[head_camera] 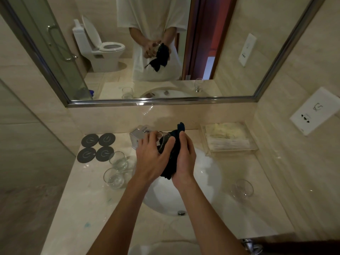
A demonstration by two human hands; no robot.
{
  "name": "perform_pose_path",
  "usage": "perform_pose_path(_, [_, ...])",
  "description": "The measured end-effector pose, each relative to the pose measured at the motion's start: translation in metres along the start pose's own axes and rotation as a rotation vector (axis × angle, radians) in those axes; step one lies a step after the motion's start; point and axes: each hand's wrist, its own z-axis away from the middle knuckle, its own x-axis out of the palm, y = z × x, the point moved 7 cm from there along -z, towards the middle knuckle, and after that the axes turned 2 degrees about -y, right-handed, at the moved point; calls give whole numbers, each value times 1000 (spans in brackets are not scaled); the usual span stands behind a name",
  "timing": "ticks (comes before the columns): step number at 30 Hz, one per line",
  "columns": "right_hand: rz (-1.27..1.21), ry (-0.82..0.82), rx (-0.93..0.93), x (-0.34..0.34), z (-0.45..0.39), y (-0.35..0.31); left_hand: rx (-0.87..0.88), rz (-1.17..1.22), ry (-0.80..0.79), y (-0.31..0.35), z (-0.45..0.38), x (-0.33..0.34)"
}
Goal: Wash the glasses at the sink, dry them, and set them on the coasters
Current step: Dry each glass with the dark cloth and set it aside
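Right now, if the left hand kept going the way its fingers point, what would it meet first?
Probably the chrome tap just beyond the fingertips of the left hand, which grips the glass. Depth is hard to judge; it may pass above.

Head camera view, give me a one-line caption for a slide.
Over the sink, left hand holds a glass while right hand dries it with a dark cloth.

Four glasses (117, 160), four coasters (97, 147), one dark cloth (172, 162), seemingly one tray (230, 138).
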Motion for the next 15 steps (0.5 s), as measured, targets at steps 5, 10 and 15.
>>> perform_pose_path(5, [19, -71, 120, -1, 0, 4, 110, -8, -106, -1, -4, -1])
perform_pose_path(10, [119, -165, 146, 0, 0, 3, 58, 42, -27, -4, -6, -6])
perform_pose_path(15, [250, -96, 170, -2, -4, 2, 18, 39, 40, -7, -4, -6])
